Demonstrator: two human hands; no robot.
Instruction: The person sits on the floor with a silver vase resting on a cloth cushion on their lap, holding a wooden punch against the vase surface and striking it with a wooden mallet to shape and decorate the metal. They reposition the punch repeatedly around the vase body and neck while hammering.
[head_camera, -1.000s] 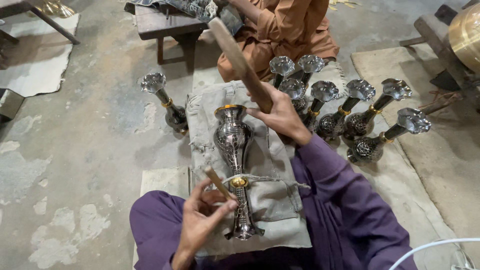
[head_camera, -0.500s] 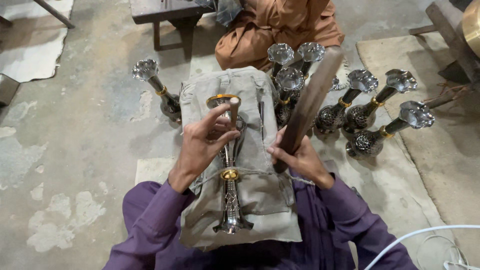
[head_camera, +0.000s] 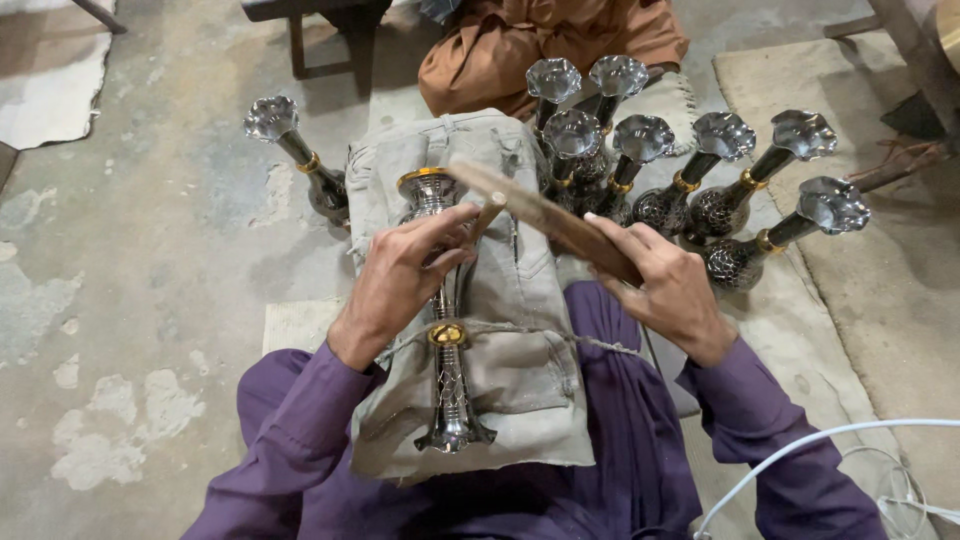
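Your left hand (head_camera: 400, 275) covers the middle of the silver metal vase with gold bands (head_camera: 445, 330) lying on the grey folded cloth (head_camera: 520, 400), so you cannot see what its fingers pinch. The small wooden stick (head_camera: 487, 213) vanishes under those fingers. The person in orange clothing (head_camera: 550, 45) is cut off by the top edge. Your purple sleeves (head_camera: 300, 440) run off the bottom edge.

Loose purple long-sleeved clothing covers both arms and the lap.
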